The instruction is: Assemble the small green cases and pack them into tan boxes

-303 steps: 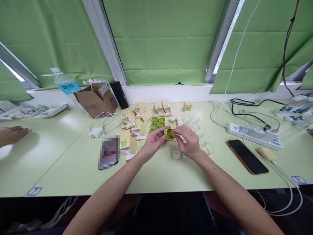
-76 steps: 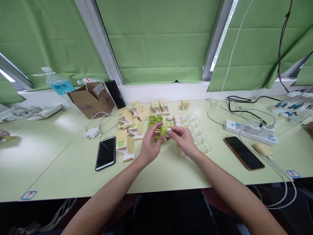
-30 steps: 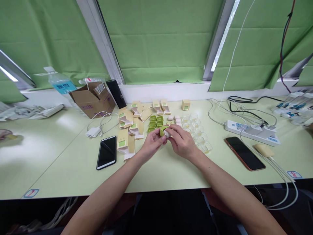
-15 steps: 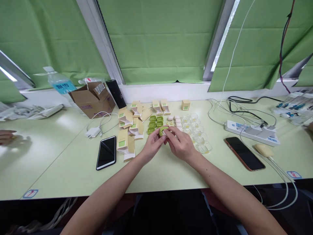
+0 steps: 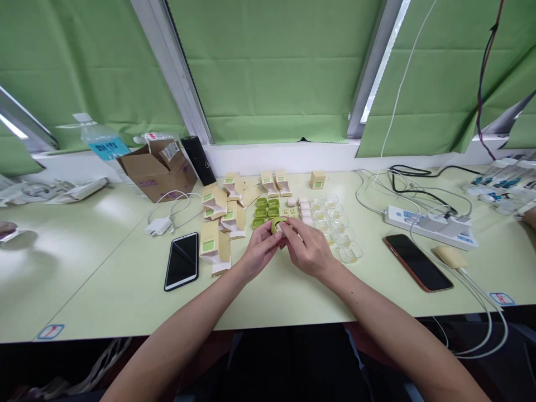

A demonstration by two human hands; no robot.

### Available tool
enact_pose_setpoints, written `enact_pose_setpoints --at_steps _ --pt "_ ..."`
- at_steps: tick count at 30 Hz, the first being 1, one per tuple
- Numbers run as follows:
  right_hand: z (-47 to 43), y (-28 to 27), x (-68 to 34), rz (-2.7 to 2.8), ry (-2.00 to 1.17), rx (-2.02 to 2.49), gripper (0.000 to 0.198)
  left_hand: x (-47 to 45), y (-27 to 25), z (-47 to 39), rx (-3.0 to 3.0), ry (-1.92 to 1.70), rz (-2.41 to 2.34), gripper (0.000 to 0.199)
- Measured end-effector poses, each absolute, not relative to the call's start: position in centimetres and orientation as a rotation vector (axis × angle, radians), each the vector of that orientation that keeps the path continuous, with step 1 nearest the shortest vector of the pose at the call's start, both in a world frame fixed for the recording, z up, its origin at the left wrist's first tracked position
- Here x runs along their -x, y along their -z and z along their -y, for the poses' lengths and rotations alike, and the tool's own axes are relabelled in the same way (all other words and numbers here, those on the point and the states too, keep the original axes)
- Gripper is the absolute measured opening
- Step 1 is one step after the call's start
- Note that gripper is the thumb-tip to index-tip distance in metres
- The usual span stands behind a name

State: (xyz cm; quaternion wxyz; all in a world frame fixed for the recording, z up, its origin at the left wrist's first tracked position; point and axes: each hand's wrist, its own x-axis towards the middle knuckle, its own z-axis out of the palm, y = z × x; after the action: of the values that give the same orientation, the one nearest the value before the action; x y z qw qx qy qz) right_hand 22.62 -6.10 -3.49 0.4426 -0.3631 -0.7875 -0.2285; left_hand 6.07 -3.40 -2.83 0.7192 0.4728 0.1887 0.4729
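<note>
My left hand (image 5: 260, 249) is closed around a small green plastic case (image 5: 274, 224), held up over the middle of the table. The fingers of my right hand (image 5: 309, 247) pinch a small whitish piece (image 5: 280, 228) at the case's opening; its exact kind is partly hidden by the fingertips. Just behind lie several green cases (image 5: 262, 213) in two columns, with tiny yellowish parts (image 5: 290, 211) beside them. Pale pink blocks (image 5: 305, 206) form a row to the right of these, followed by several clear plastic shells (image 5: 341, 228).
Open cardboard boxes (image 5: 214, 244) lie left of my hands; one closed little box (image 5: 317, 180) stands at the back. A phone (image 5: 181, 262) is at left, another phone (image 5: 417, 262) at right near a power strip (image 5: 431, 228) with cables. Another person's hand (image 5: 7, 229) shows at far left.
My fingers have shifted slightly on the green case, which now shows a curved rim around the whitish piece. The other person's hand at far left has moved and now holds something pale.
</note>
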Motion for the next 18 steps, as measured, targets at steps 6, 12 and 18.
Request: enact_pose_setpoints --at_steps 6,12,18 --pt "6.25 3.51 -22.48 1.939 0.658 0.916 0.039 -6.35 2.94 3.67 -1.054 -1.077 -0.409 0.040" --pt "6.25 3.87 -22.44 1.967 0.662 0.970 0.037 -6.75 3.17 3.74 -1.044 -1.131 -0.423 0.041" --pt "6.20 3.89 -22.42 1.972 0.636 0.962 0.035 -6.70 3.24 3.59 -1.069 -1.100 -0.442 0.046"
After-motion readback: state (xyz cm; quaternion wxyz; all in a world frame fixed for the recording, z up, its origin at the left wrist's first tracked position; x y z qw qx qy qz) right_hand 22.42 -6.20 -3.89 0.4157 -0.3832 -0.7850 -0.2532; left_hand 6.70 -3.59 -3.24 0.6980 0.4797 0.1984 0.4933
